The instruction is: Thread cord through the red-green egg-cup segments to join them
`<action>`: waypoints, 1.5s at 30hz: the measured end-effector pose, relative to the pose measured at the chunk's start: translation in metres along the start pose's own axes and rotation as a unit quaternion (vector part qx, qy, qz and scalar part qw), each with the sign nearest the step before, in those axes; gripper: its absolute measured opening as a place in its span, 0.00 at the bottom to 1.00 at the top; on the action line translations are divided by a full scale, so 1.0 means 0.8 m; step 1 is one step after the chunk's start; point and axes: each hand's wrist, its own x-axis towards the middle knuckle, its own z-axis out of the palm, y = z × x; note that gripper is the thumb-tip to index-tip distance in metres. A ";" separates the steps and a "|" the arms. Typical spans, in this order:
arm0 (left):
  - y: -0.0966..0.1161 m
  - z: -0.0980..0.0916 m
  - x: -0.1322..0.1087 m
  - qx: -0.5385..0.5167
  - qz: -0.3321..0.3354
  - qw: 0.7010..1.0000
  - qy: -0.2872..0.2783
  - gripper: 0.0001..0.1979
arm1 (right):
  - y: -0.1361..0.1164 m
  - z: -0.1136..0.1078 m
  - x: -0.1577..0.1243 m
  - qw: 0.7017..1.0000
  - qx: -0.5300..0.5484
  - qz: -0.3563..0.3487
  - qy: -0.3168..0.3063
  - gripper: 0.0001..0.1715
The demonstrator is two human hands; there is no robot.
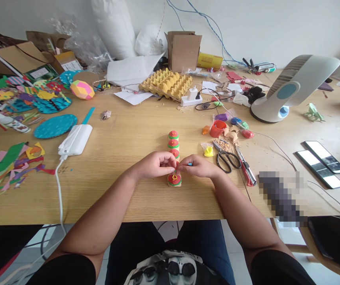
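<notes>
A column of several small round clay pieces [173, 143] stands on the table in front of me, each with a red top, a green band and a pale base. Small yellow marks dot the red tops. On the nearest clay piece [175, 181] lies a small yellow loop. My left hand [158, 164] is closed in a pinch just above the column. From the other side my right hand [198, 165] meets it, fingers pressed together, with a small blue bit [190, 164] showing at them. What the fingertips of either hand hold is hidden.
Right of my hands lie black scissors [228, 158], a red utility knife [247, 170], yellow clay [208, 151] and a red cup [218, 128]. A white power bank [75, 139] and paper scraps [6, 162] are on the left. A fan [291, 87] stands behind.
</notes>
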 end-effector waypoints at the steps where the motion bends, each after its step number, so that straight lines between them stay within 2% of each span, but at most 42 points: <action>1: 0.001 0.000 0.000 -0.001 -0.001 1.000 0.000 0.05 | 0.000 0.000 0.000 1.000 -0.003 -0.001 0.000 0.18; 19: 0.005 0.000 -0.003 0.021 0.000 1.000 -0.002 0.04 | 0.001 0.000 0.000 1.000 -0.022 0.000 0.004 0.18; 25: 0.004 0.001 -0.004 0.072 0.018 0.997 -0.007 0.05 | 0.006 0.000 0.001 0.999 -0.036 0.000 0.001 0.19; 32: 0.006 0.005 -0.007 0.162 0.048 0.986 0.016 0.07 | 0.006 0.000 0.000 0.999 -0.052 0.005 0.015 0.20; 38: 0.008 0.007 -0.007 0.173 0.071 0.981 0.050 0.06 | 0.009 -0.002 0.001 0.998 -0.022 0.004 0.060 0.19; 45: 0.006 0.007 -0.004 0.121 0.100 0.972 0.174 0.08 | 0.002 0.006 0.003 0.998 -0.057 0.010 0.023 0.21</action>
